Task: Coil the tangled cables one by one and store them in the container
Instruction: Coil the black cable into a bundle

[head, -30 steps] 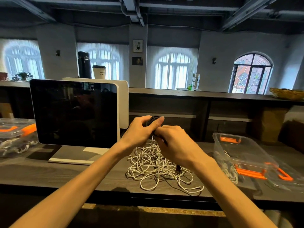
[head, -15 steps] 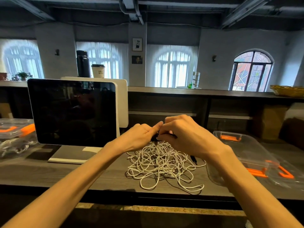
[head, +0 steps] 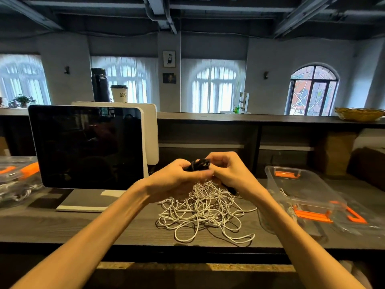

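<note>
- Holding a small black cable (head: 199, 164) bundle between them, the left hand (head: 177, 177) and right hand (head: 227, 174) meet above the surface (head: 83, 224), fingers of both curled round the dark coil; its loose tail (head: 230, 188) hangs down below the right hand toward the pile.
- Directly beneath lies the tangle of white cables (head: 204, 211), spread on the surface between the forearms and not yet coiled.
- To the right stands the clear container (head: 300, 190) with orange latches, its lid off beside it (a few cable strands seem to lie inside already, though the plastic blurs them).
- What could go wrong: the hanging black tail sits close over the white tangle, so a further wrap may snag a white loop and drag it up into the coil.
- A loose grip from either hand could let the tight little bundle spring open, since short stiff cable tends to unwind.
- Carrying it across to the container, the trailing end might catch the rim and undo the last turns.
- Against the earlier pictures: half a second ago the hands were lower, nearly touching the white pile, with the black cable barely showing; now they have risen and the coil is plainly visible on top between thumb and fingers.
- A second ago the left hand held the bundle with the right crossing in front; now the right sits further to its own side.
- The monitor (head: 87, 147) at left looks unchanged.
</note>
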Available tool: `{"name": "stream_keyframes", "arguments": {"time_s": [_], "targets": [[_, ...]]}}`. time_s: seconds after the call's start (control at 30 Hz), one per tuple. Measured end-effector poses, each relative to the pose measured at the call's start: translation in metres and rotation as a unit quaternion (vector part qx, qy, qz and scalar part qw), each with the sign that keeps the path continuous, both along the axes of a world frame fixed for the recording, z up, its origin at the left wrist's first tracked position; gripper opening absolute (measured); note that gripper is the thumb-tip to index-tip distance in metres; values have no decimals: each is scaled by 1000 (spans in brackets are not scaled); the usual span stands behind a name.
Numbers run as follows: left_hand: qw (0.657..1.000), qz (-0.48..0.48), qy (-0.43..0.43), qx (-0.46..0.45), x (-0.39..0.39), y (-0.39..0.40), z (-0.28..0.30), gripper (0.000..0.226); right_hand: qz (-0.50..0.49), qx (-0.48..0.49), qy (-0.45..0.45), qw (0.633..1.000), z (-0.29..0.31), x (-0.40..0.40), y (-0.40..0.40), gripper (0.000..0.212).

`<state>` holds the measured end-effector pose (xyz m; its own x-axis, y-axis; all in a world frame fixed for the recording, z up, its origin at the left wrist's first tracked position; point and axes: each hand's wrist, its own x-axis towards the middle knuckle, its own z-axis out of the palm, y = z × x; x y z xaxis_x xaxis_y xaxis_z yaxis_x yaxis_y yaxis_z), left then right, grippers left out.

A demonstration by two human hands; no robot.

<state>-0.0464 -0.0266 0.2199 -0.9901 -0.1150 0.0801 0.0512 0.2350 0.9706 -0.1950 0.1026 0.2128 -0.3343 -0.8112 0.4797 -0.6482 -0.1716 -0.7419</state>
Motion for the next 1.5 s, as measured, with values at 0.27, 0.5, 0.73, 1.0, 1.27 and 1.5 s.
{"name": "stream_keyframes", "arguments": {"time_s": [0.27, 0.5, 0.73, 1.0, 1.27, 1.5], "targets": [[959, 259, 78, 81, -23, -14, -18, 45, -151, 111, 339, 922, -7, 30, -12, 12], [951, 282, 43, -119, -19, -17, -23, 15, -81, 57, 471, 876, 0, 48, -5, 18], [982, 153, -97, -61, 0, -4, -8, 68, -18, -65, 387, 919, 29, 39, 5, 11], [986, -84, -78, 117, 13, -2, -9, 105, 28, -53, 122, 991, 41, 28, 5, 18], [977, -86, 24, 193, 14, -2, -7, 46, 24, -3, 36, 999, 27, 18, 9, 15], [911, -196, 40, 360, 16, 3, -7, 25, 42, -36, -26, 998, 35, 20, 13, 16]]}}
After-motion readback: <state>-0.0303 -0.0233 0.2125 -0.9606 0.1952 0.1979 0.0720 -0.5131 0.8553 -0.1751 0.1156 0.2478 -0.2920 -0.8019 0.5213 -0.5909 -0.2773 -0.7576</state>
